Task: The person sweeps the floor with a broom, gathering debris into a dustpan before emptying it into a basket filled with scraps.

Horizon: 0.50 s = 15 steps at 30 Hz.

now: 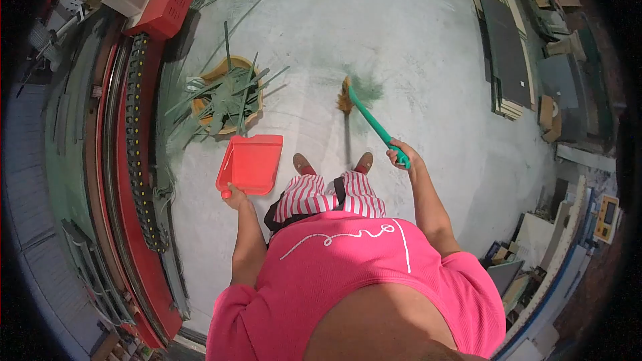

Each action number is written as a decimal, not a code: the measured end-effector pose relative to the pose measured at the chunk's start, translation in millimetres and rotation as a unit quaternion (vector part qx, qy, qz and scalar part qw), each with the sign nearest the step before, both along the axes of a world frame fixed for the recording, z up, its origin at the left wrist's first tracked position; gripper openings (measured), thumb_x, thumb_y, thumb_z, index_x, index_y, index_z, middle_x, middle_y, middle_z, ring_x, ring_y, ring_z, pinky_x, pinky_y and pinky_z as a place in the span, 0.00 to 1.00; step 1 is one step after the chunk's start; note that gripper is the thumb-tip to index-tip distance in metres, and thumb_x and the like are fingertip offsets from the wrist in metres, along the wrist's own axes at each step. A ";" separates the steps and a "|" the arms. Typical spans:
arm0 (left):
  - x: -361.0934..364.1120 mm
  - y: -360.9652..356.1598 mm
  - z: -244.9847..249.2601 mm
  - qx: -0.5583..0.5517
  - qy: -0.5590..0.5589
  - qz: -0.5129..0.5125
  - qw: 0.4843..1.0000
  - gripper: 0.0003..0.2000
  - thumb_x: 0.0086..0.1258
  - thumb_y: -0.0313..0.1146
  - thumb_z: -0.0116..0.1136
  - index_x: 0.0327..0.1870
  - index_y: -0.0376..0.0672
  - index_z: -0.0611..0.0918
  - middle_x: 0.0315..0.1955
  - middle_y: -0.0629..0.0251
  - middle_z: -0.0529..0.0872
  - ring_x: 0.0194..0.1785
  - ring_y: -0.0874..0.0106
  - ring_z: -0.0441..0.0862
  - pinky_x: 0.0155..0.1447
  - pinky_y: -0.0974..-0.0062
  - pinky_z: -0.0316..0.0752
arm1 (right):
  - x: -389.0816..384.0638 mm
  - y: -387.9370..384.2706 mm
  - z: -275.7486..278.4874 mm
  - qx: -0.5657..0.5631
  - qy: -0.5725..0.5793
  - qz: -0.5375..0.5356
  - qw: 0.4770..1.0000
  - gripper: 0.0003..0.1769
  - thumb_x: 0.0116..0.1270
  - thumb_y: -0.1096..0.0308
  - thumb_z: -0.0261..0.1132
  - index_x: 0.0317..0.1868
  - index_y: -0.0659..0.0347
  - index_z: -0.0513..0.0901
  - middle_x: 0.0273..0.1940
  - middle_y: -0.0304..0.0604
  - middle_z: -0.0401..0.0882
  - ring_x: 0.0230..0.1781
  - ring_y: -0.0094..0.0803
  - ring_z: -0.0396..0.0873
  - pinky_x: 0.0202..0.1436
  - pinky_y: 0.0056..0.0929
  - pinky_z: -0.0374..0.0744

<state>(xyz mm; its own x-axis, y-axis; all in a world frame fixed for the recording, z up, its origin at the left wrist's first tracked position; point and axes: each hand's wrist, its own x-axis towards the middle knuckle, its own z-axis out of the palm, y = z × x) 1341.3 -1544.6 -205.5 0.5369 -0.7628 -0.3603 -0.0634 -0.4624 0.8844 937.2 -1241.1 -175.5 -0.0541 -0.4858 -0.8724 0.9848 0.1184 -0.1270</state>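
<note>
Toward the left edge of the floor (435, 33) — left hand (236, 196) is gripping red dustpan (254, 160); mid-floor, right hand (405, 154) is holding green brush (372, 122) — dust (368, 85) probably needing short, low strokes.

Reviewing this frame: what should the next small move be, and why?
Probably bring the broad red plastic dustpan in the left hand toward the green powdery dust patch on the floor: the long green-handled brush with brown bristles, held in the right hand, has its head beside that patch, while the dustpan sits well away from it.
</note>
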 end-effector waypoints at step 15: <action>-44.9 82.2 0.3 0.056 -0.123 0.009 0.991 0.18 0.54 0.38 0.57 0.40 0.36 0.70 0.34 0.57 0.76 0.34 0.67 0.75 0.36 0.72 0.73 | -31.7 82.0 29.0 0.039 -0.064 0.433 0.898 0.31 0.56 0.61 0.56 0.57 0.33 0.51 0.21 0.36 0.63 0.12 0.15 0.60 0.11 0.13 0.62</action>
